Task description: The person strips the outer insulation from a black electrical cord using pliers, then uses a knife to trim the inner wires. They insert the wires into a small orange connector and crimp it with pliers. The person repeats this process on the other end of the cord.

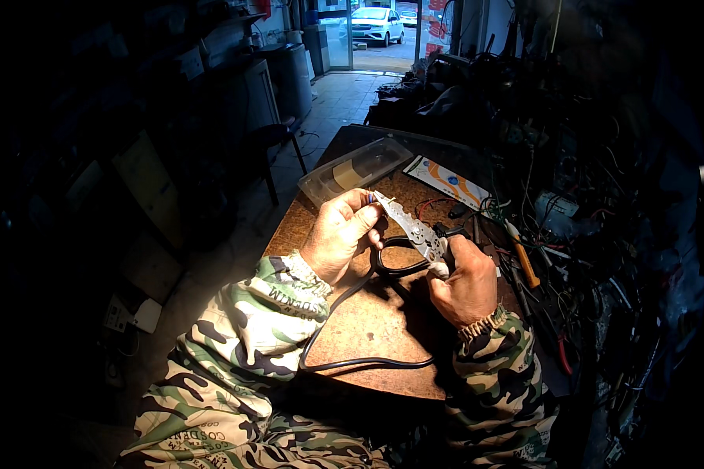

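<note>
My left hand (340, 234) pinches the end of a black cable, where a thin blue wire (371, 198) shows at the fingertips. My right hand (468, 285) is closed round the handles of a silver wire stripper (416, 232), a flat plier-like tool with holes in its plates. The stripper's narrow tip meets the wire end just beside my left fingertips; whether its jaws are closed on the wire is too small to tell. Below both hands, the black cable (360, 363) loops over the brown wooden tabletop (371, 332).
Behind my hands lie a clear plastic tray (379, 158) and a white-and-orange package (446, 181). An orange-handled tool (526, 262), a red-handled tool (563, 356) and tangled wires crowd the right side. A dark stool (270, 137) stands beyond the table's left edge.
</note>
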Available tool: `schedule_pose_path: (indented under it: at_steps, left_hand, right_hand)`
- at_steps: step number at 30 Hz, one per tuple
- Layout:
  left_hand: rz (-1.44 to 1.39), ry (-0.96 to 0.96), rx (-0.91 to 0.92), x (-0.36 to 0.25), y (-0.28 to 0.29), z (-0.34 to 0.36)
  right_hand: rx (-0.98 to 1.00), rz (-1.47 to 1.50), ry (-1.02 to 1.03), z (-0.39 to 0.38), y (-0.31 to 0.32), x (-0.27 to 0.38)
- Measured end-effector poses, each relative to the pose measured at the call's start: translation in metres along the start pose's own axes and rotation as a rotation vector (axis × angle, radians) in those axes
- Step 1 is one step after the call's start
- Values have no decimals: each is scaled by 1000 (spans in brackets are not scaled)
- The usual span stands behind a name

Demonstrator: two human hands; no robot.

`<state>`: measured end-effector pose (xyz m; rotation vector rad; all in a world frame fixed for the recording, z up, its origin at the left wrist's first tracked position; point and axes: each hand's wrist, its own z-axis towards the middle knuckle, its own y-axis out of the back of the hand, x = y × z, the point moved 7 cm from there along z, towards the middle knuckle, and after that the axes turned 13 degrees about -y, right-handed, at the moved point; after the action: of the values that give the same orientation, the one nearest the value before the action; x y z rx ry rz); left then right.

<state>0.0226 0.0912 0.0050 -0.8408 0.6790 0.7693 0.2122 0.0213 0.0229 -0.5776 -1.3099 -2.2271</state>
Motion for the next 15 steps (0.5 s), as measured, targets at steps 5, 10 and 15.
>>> schedule_pose_path:
  at_steps: [5,10,15]
  left_hand:
    - [17,-28,-24,-2,0,-2]
    - [-13,3,5,-7,-8,-2]
    - [114,-20,29,-13,-19,-4]
  right_hand:
    - [-50,79,46,-1,2,9]
    - [15,54,2,0,-1,5]
    - [64,137,-30,0,-7,0]
